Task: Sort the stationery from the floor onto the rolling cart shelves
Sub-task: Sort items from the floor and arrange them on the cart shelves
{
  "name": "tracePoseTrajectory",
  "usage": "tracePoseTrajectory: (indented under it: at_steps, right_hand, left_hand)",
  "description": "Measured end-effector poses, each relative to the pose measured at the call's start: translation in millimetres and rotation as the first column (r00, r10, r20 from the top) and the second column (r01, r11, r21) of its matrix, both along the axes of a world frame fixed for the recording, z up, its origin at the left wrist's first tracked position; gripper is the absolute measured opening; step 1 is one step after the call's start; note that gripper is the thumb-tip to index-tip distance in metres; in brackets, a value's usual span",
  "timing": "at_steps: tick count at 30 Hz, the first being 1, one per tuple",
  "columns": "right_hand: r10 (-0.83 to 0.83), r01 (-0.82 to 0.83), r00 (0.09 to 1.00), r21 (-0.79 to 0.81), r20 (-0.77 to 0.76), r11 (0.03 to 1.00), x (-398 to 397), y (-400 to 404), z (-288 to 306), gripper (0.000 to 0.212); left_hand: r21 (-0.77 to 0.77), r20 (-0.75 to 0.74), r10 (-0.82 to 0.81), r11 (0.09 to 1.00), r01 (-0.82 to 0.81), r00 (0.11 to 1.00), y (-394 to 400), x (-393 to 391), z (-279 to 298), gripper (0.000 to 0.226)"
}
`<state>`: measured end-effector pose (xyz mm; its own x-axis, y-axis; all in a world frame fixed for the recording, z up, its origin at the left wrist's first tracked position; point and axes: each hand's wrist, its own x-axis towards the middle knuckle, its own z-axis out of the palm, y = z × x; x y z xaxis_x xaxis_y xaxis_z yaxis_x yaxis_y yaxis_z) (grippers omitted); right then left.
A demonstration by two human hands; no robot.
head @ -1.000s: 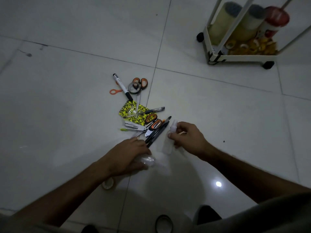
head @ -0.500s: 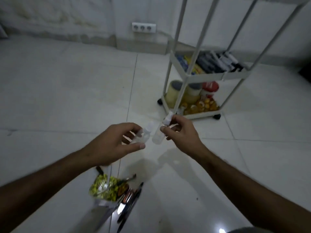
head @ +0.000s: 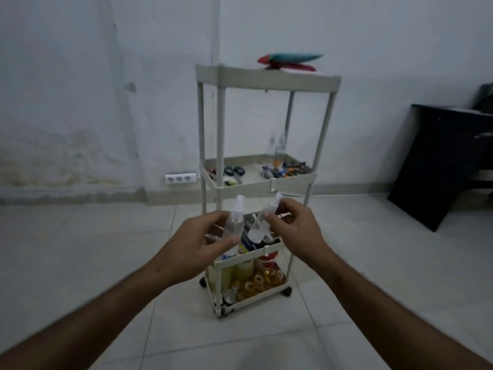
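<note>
My left hand [head: 196, 247] grips a small clear bottle [head: 234, 222] with a white cap, held upright. My right hand [head: 294, 231] pinches a second clear bottle [head: 260, 225], tilted with its cap up and to the right. Both bottles hang in front of the white rolling cart [head: 266, 78], level with its third shelf. The cart has several shelves: scissors and pens lie on the second shelf [head: 290, 180], pens and markers on the third, tape rolls [head: 256, 283] on the bottom one. The floor pile of stationery is out of view.
A red and teal object [head: 289, 60] lies on the cart's top shelf. A wall socket strip [head: 181, 178] sits low on the wall left of the cart. A dark cabinet [head: 448, 161] stands at the right. White tiled floor surrounds the cart.
Both hands lifted the bottles off the floor and carried them up in front of the cart. My view rose from the floor pile to the whole cart.
</note>
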<state>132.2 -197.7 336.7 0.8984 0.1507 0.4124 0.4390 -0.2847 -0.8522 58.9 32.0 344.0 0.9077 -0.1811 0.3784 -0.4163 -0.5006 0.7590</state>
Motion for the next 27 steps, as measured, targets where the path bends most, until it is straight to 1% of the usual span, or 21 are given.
tracePoseTrajectory:
  at_steps: [3,5,9,11,15,17,21,24,27]
  right_hand:
    - [-0.077,0.085,0.993,0.089,-0.084,0.992,4.3,-17.3,34.3,0.017]
    - [-0.106,0.116,0.99,0.108,-0.097,0.987,7.2,-26.0,52.5,0.018]
    - [-0.148,0.154,0.988,0.137,-0.053,0.978,13.7,-38.4,80.3,0.015]
    - [-0.165,0.165,0.986,0.123,-0.01,0.979,19.8,-40.7,89.1,0.004]
    - [-0.213,0.209,0.975,0.072,0.062,0.975,44.6,-38.0,98.0,0.003]
    - [-0.248,0.247,0.961,0.024,0.122,0.969,59.9,-32.8,102.5,0.006]
    - [-0.292,0.317,0.935,-0.107,0.201,0.942,93.9,-21.9,113.4,0.009]
    - [-0.276,0.323,0.931,-0.185,0.24,0.928,127.4,-16.8,118.7,0.008]
    - [-0.247,0.303,0.94,-0.242,0.236,0.922,165.8,-11.3,122.1,0.016]
  left_hand:
    - [0.011,-0.001,0.041,0.999,-0.041,0.999,-15.7,6.7,26.3,0.04]
    - [0.002,-0.017,0.065,0.998,-0.065,0.998,-22.8,10.6,38.2,0.045]
    - [0.036,-0.02,0.111,0.993,-0.11,0.994,-35.0,24.0,57.8,0.044]
    - [0.04,-0.018,0.127,0.991,-0.126,0.992,-41.4,37.1,70.1,0.046]
    - [0.047,0.031,0.19,0.98,-0.192,0.981,-55.0,75.4,93.6,0.032]
    - [0.034,0.028,0.234,0.971,-0.235,0.972,-62.3,97.5,97.7,0.029]
    - [0.029,0.012,0.308,0.951,-0.309,0.951,-71.1,139.8,99.8,0.035]
    - [0.026,0.001,0.344,0.939,-0.344,0.939,-72.1,171.1,102.6,0.033]
    - [0.029,-0.029,0.382,0.924,-0.381,0.924,-71.2,201.3,100.3,0.037]
